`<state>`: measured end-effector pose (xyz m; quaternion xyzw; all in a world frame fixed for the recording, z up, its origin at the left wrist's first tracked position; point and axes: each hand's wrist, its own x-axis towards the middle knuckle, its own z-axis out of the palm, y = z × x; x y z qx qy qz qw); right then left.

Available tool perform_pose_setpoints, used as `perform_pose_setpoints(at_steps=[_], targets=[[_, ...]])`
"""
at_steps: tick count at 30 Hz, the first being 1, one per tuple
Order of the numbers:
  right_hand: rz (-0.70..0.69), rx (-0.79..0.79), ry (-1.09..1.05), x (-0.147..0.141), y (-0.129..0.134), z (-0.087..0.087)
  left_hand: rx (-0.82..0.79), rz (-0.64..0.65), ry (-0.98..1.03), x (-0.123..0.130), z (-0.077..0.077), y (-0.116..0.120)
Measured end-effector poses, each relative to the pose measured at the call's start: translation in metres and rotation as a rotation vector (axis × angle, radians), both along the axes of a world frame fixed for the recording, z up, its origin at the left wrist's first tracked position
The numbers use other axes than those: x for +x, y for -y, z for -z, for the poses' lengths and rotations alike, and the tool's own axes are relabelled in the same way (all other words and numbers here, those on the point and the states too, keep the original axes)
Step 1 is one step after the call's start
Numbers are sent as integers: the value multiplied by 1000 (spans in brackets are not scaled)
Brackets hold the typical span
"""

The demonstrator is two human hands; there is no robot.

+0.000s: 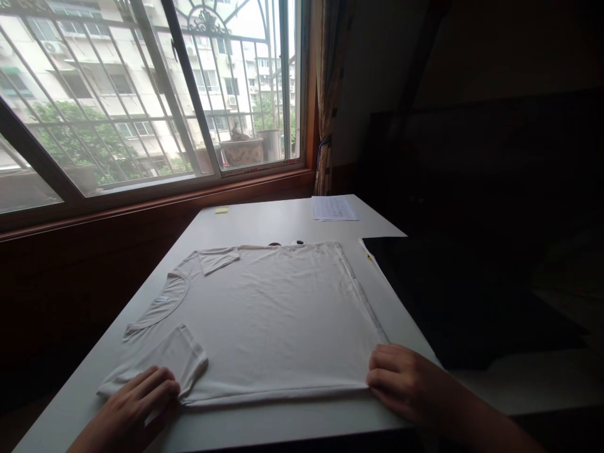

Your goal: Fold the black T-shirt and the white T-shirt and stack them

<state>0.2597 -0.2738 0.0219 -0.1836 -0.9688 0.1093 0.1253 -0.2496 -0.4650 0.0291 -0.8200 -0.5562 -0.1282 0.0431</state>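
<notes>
A white T-shirt (278,314) lies spread flat on a white table (264,220), its neckline to the left and its hem to the right. Both sleeves are folded in over the body. At the near sleeve and side edge, my left hand (141,399) has its fingers curled closed on the cloth. My right hand (401,380) pinches the near corner of the hem. Its fingertips are partly hidden against the fabric.
Printed papers (334,208) and a yellow sticky note (221,210) lie at the table's far end. Dark cloth (453,296) hangs over the right edge. Small round objects (297,243) peek out behind the shirt. A barred window (198,94) and a curtain (325,126) stand beyond.
</notes>
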Motion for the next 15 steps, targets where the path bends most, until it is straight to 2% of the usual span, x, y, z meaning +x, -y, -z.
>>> perform_pose_setpoints(at_steps=[5, 9, 12, 15], targets=[[91, -60, 63, 16, -1, -6, -78, 3, -16, 15, -5, -1], [175, -248, 126, 23, -1, -13, -183, 4, -2, 22, -5, 0], [217, -389, 124, 24, -4, -20, -287, 11, 36, 25, -13, -3], [226, -435, 116, 21, -13, -28, -314, 18, 84, 16, -21, -15]])
